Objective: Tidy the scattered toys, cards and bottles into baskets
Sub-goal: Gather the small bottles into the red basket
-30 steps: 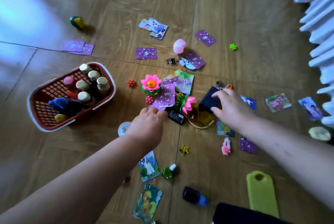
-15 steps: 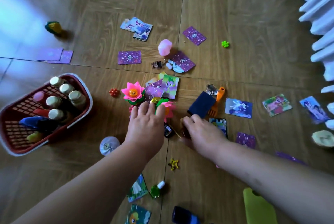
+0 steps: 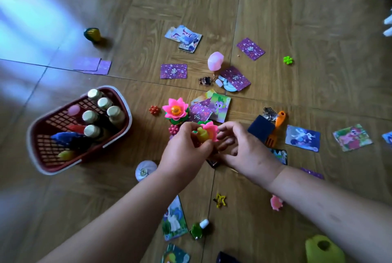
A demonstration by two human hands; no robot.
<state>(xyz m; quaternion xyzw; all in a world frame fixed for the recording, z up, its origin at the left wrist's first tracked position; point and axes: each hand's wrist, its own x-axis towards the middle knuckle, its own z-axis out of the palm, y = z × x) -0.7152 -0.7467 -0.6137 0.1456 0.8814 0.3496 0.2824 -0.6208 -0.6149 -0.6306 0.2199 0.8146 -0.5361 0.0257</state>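
My left hand (image 3: 186, 148) grips a pink flower toy (image 3: 209, 132) with a yellowish part, lifted just above the floor. My right hand (image 3: 241, 148) hovers right beside it, fingers loosely curled, and I cannot tell whether it holds anything. A red basket (image 3: 42, 156) on the left holds several gold-capped bottles (image 3: 93, 117) and small toys. A second pink flower toy (image 3: 175, 110) stands on the floor past my hands. Purple-backed and picture cards (image 3: 216, 106) lie scattered around.
On the wooden floor lie a dark blue block (image 3: 261, 130), an orange fork (image 3: 276, 127), a pink blob (image 3: 215, 61), a green bottle (image 3: 198, 230), a yellow star (image 3: 219, 200), a white disc (image 3: 145, 170), a green-yellow toy (image 3: 92, 34), and a lime board (image 3: 324, 249).
My left hand has picked the pink flower toy up off the floor. My right hand came in from the right and rose beside it. The view shifted.
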